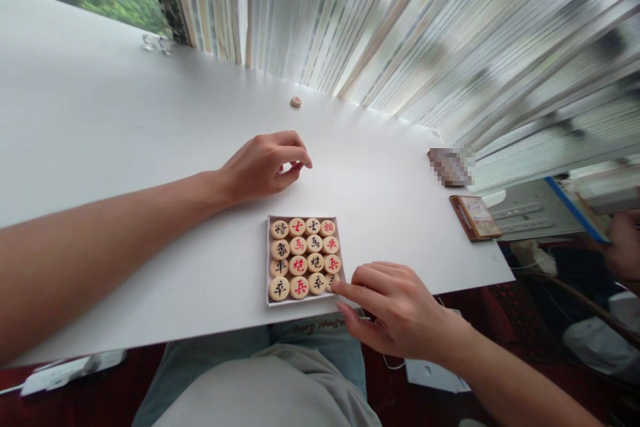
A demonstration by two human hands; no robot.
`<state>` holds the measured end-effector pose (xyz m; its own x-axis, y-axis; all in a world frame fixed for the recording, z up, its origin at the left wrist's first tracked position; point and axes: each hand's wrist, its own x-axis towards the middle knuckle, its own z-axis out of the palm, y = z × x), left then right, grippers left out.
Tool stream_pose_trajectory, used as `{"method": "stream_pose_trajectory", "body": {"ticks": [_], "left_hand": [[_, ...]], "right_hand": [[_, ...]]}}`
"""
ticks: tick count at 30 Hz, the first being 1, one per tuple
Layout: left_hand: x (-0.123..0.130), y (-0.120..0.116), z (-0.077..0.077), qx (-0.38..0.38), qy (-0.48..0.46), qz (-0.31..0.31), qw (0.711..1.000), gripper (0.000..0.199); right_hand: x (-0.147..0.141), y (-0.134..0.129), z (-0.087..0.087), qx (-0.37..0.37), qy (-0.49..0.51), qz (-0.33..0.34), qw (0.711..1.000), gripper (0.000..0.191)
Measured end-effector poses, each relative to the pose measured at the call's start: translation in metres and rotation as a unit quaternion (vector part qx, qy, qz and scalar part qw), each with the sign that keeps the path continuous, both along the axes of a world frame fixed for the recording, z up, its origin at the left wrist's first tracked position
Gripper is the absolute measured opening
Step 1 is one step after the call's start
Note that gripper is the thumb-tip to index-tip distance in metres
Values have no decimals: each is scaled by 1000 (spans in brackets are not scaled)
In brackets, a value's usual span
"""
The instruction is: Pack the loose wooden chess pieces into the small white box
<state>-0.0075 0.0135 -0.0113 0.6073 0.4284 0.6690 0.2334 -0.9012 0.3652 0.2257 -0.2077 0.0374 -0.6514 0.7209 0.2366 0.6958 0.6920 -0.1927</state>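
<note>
An open shallow white box (pixel 304 305) rests on the table near its front edge, filled with round wooden xiangqi pieces (pixel 299 266) in rows, marked with red or black characters. My right hand (pixel 395 307) is at its lower right corner. The index fingertip touches the corner piece (pixel 332 281) and partly covers it, while the thumb hangs apart below, outside the box. Behind the box, my left hand (pixel 273 163) hovers above the table with fingers curled and tips close together. Nothing shows between them.
Another round piece (pixel 296 102) lies near the curtain (pixel 320 20). Toward the right edge are a small printed box (pixel 475 217) and a blurred-out item (pixel 451 167). Clear objects (pixel 157 43) stand at the far left. Part of another person's arm (pixel 625 247) appears at far right.
</note>
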Motion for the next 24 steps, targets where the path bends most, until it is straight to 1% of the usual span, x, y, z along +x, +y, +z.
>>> {"method": "stream_pose_trajectory", "body": {"ticks": [5, 13, 16, 18, 21, 24], "left_hand": [[0, 0, 1, 0, 5, -2, 1000, 21], [-1, 1, -2, 4, -4, -11, 1000, 21], [-2, 0, -2, -16, -3, -6, 1000, 21], [-3, -1, -2, -38, -9, -2, 999, 21], [-4, -1, -3, -64, -15, 13, 998, 24], [-4, 0, -3, -81, -29, 60, 994, 23]], "right_hand": [[2, 3, 0, 15, -23, 16, 999, 12], [5, 8, -1, 13, -27, 34, 999, 14], [4, 8, 2, 5, -10, 34, 999, 15], [4, 11, 8, -3, 25, 27, 999, 14], [5, 29, 20, 3, 98, 12, 995, 17], [5, 67, 27, 3, 142, -21, 990, 18]]}}
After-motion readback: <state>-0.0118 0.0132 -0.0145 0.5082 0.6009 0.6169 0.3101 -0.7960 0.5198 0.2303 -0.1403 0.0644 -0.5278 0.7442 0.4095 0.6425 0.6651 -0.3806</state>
